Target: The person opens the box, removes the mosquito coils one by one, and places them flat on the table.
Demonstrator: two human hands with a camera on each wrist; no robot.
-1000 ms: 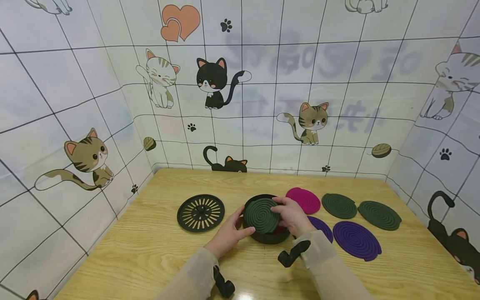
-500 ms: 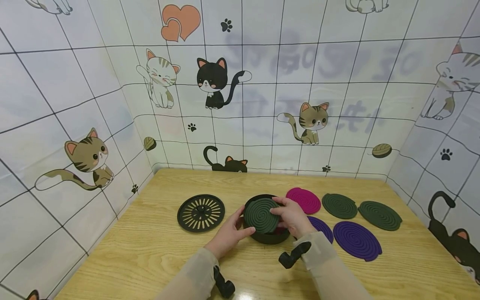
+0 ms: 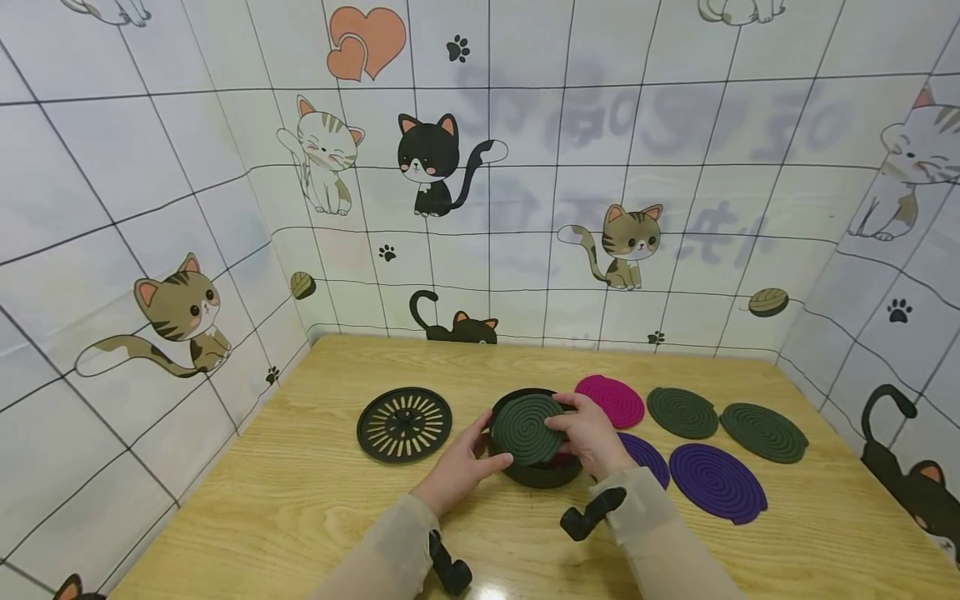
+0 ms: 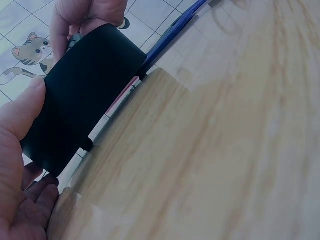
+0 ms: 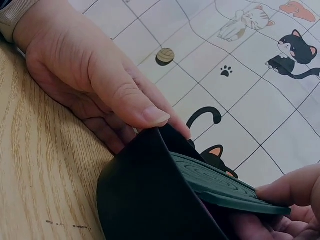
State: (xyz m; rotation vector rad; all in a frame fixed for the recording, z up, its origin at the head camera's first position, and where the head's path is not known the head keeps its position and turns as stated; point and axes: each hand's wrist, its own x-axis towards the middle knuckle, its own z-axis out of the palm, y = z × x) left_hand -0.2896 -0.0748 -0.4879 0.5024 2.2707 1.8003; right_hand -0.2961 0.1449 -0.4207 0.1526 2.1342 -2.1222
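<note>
A green mosquito coil (image 3: 527,429) lies tilted at the mouth of a round black coil holder (image 3: 542,477) on the table. My right hand (image 3: 592,435) pinches the coil's right edge between thumb and fingers, as the right wrist view shows at the fingertips (image 5: 280,192). With my left hand (image 3: 459,467) I grip the holder's left side, the thumb (image 5: 152,116) right at its rim and the fingers round its outer wall. A bit of pinkish red shows inside the holder beneath the coil. In the left wrist view the holder's wall (image 4: 90,95) hides the coil's underside.
Left of the holder lies a black slotted lid (image 3: 404,425) with a central knob. To the right are a magenta coil (image 3: 611,402), two more green coils (image 3: 682,412) and two purple coils (image 3: 717,482), one partly behind my right hand. A cat-patterned wall covering (image 3: 525,317) borders the table.
The head view has shifted very slightly. Both hands, the green mosquito coil and the holder keep their places.
</note>
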